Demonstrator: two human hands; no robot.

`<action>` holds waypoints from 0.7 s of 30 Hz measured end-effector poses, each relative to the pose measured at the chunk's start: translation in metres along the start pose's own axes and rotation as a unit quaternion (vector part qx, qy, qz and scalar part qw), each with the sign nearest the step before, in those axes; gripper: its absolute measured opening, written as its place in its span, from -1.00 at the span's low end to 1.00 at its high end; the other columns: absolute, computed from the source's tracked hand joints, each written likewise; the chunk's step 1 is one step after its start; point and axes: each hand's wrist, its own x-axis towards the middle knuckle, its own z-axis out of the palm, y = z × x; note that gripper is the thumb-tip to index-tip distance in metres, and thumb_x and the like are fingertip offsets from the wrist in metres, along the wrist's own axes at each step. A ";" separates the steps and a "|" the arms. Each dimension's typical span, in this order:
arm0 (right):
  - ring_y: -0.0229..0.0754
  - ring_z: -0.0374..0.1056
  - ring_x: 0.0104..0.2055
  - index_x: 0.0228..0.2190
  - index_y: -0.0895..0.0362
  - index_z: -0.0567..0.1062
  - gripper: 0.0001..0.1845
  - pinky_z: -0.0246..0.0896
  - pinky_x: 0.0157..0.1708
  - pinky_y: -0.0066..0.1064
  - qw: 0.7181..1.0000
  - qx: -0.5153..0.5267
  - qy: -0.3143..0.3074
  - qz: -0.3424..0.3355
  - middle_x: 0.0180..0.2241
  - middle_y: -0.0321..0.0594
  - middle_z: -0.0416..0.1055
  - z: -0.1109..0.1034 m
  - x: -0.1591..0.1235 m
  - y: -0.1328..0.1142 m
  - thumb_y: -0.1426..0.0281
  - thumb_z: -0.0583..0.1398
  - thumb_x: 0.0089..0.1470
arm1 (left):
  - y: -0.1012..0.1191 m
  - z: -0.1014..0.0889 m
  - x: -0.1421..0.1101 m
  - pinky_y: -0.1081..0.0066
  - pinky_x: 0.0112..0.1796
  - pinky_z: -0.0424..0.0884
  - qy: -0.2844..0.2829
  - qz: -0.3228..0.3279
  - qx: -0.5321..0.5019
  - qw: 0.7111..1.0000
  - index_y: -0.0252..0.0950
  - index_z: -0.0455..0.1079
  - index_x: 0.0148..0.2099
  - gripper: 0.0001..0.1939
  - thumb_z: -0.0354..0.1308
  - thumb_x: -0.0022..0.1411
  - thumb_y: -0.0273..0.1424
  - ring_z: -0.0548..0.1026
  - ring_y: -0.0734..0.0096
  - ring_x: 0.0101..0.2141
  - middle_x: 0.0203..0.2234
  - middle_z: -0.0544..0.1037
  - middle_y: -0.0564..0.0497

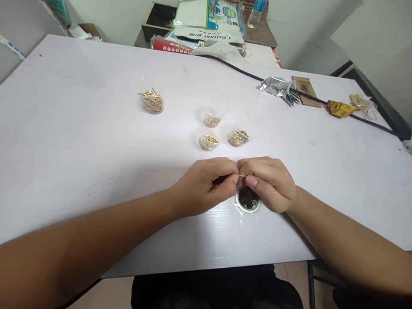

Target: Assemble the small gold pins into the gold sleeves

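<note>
Between my two hands is a thin gold-coloured metal pin [243, 175], lying about level. My right hand [270, 182] pinches its right end between thumb and forefinger. The fingertips of my left hand [212, 182] are pinched at its left end, and the two hands nearly touch. Below them a round dark dish with a pale rim [249, 200] sits on the white table, partly covered by my right hand. Just beyond my hands stand small clear cups of gold pins: a left cup [209, 142], a right cup [238, 138] and a rear cup [211, 120].
A fuller clear cup of pins [152, 101] stands farther back left on the table [80, 128]. A black cable [231, 66] crosses the back right, past silver foil [278, 87], cardboard [306, 91] and gold foil [341, 109]. Packages [209, 34] and a bottle [257, 13] lie behind.
</note>
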 end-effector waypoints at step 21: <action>-0.26 0.40 -0.48 -0.48 0.24 0.35 -0.69 0.28 -0.51 -0.46 0.921 0.358 -0.043 0.145 -0.53 -0.11 0.45 0.001 -0.002 -0.008 0.41 0.03 0.29 | 0.000 0.000 0.000 0.40 -0.27 0.49 -0.099 0.001 -0.284 0.954 -0.36 0.25 -0.30 -0.80 -0.10 0.39 -0.46 0.54 0.46 -0.36 -0.42 0.55 -0.07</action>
